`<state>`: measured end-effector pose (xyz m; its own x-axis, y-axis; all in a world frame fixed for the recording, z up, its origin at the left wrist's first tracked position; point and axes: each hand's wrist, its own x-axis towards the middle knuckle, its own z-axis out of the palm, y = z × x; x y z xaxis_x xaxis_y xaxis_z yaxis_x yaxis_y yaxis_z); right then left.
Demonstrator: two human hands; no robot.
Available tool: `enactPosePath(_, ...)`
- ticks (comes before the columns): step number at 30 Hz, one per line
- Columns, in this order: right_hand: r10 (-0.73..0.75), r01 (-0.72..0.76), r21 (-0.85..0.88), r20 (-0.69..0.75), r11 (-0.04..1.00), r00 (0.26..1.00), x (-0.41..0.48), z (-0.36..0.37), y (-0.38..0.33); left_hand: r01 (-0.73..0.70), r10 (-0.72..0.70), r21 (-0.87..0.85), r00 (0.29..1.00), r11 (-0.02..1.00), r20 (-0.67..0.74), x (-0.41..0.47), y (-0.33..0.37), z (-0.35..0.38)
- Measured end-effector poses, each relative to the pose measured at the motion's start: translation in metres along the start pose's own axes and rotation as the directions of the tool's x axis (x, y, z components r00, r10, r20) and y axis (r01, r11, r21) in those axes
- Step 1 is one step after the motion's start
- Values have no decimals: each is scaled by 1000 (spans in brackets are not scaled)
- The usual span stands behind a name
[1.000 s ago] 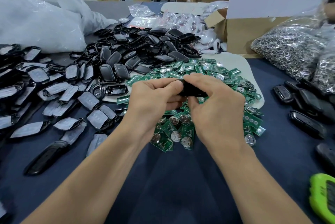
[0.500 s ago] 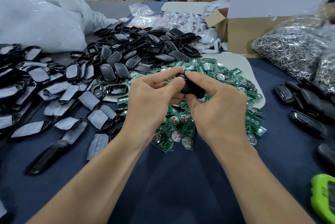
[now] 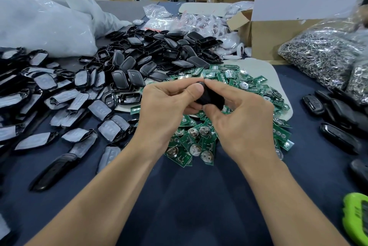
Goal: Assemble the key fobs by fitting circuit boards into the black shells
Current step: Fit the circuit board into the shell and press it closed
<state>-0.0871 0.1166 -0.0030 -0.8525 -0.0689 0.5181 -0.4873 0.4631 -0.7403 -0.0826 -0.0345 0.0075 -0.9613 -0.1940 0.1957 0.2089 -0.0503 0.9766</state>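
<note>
Black shell: glossy, rounded dark plastic, held up over the green pile between both hands; its inside was hidden.
Left grip: the left hand pinched the shell's left end, thumb pressed on it, fingers curled beneath.
Right grip: the right hand clamped the other end, forefinger above and thumb below.
Circuit boards: small green rectangles with round silver coin-cell holders, heaped on a pale mat just under the hands.
Loose shells: shiny black halves piled behind the boards; film-wrapped ones spread out to the left.
Counter: dark blue cloth.
Right side: closed black fobs with buttons, a clear bag of metal rings, a cardboard box.
Writing: none sharp enough to read.
</note>
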Motion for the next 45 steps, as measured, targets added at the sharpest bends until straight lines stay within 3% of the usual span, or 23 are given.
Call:
enactPosePath(3,-7,7,10,-16,1000,1000,1,0,1,52,-51,-65,998,997,20,2,1,-3)
enactPosePath(7,63,-63,106,1,992,998,4,-2,5,113,-85,-137,977,984,195,5,1,-12)
enactPosePath(16,132,-177,297,165,938,977,8,-9,9,152,-108,-171,964,973,242,12,-2,-20)
enactPosePath(25,97,-124,135,193,983,976,5,-10,-1,111,-103,-25,971,994,217,11,-3,-20)
enactPosePath(31,65,-58,-96,72,994,995,-4,2,-9,113,-113,26,994,993,1,5,-5,-3)
enactPosePath(35,65,-60,-194,23,979,998,-6,7,-11,217,-216,3,976,976,-25,7,-4,-1)
enactPosePath(40,56,-70,-219,-70,973,996,-4,7,-14,331,-332,-116,943,937,10,8,-4,0)
enactPosePath(43,42,-58,-228,-73,972,996,-4,9,-12,286,-288,-136,958,948,4,8,-5,0)
enactPosePath(45,116,-120,-121,-37,985,993,-3,8,-9,215,-218,-96,976,972,-18,8,-4,-2)
